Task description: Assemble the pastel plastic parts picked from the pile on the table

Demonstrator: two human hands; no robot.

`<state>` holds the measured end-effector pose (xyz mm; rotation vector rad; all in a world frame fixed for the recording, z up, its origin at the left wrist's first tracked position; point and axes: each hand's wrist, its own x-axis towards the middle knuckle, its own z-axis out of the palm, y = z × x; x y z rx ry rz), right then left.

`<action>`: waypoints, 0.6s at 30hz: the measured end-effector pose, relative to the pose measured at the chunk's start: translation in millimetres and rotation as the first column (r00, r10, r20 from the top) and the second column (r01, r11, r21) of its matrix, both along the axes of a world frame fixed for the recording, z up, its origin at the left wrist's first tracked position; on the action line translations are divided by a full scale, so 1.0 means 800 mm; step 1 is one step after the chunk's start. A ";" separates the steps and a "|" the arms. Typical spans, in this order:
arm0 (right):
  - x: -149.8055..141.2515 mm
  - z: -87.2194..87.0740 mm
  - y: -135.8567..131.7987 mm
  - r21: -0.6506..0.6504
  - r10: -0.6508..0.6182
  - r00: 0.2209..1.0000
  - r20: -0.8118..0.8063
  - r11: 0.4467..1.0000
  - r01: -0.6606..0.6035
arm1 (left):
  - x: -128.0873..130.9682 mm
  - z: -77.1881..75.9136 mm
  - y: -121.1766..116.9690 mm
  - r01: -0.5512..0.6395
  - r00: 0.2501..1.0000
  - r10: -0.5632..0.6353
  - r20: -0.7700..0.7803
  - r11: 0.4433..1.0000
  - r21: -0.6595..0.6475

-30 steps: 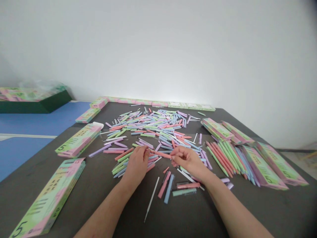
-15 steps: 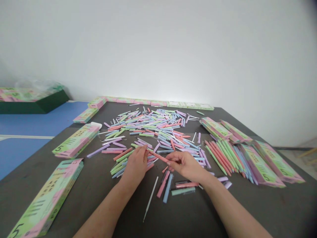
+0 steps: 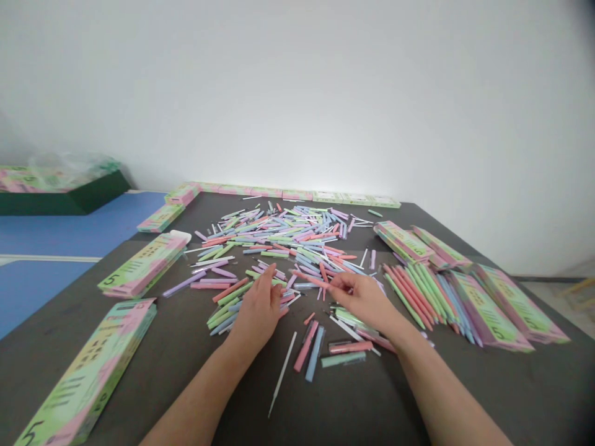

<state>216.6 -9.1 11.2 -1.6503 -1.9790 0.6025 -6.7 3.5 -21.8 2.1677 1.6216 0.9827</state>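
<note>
A coral-pink pen (image 3: 310, 279) is pinched in my right hand (image 3: 360, 300) between thumb and fingertips, its tapered end pointing left. My left hand (image 3: 258, 306) is just left of that pen and apart from it, with its fingers partly stretched and nothing visible in them. Under and beside the left hand lie green and blue pen barrels (image 3: 227, 308). Below the hands are loose capped pieces, one pink (image 3: 305, 347) and one blue (image 3: 315, 354), and a thin white refill (image 3: 282, 375).
A large pile of pastel pens and refills (image 3: 288, 229) spreads across the dark table (image 3: 186, 371). Sorted pens (image 3: 421, 294) lie in a row at right beside printed boxes (image 3: 493, 313). More boxes (image 3: 88, 371) line the left and back; a green tray (image 3: 65, 198) is far left.
My left hand has let go of the pen's left end. My right hand has moved slightly right and up with the pen, uncovering green and white pieces beneath.
</note>
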 end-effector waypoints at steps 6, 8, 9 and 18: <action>0.062 0.012 0.017 0.072 -0.353 0.838 0.417 0.931 0.357 | 0.001 -0.001 0.000 0.012 1.000 -0.013 0.014 0.999 0.037; 0.082 0.009 0.018 0.045 -0.390 0.766 0.512 0.902 0.429 | 0.000 -0.001 0.000 0.027 0.999 -0.028 0.020 0.998 0.056; 0.092 0.008 0.018 0.027 -0.391 0.732 0.557 0.890 0.455 | 0.000 0.000 -0.001 0.034 0.999 -0.035 0.022 0.997 0.064; 0.142 -0.001 0.007 -0.135 -0.264 0.606 0.750 0.836 0.532 | 0.001 0.001 0.000 0.070 0.997 -0.071 0.008 0.994 0.081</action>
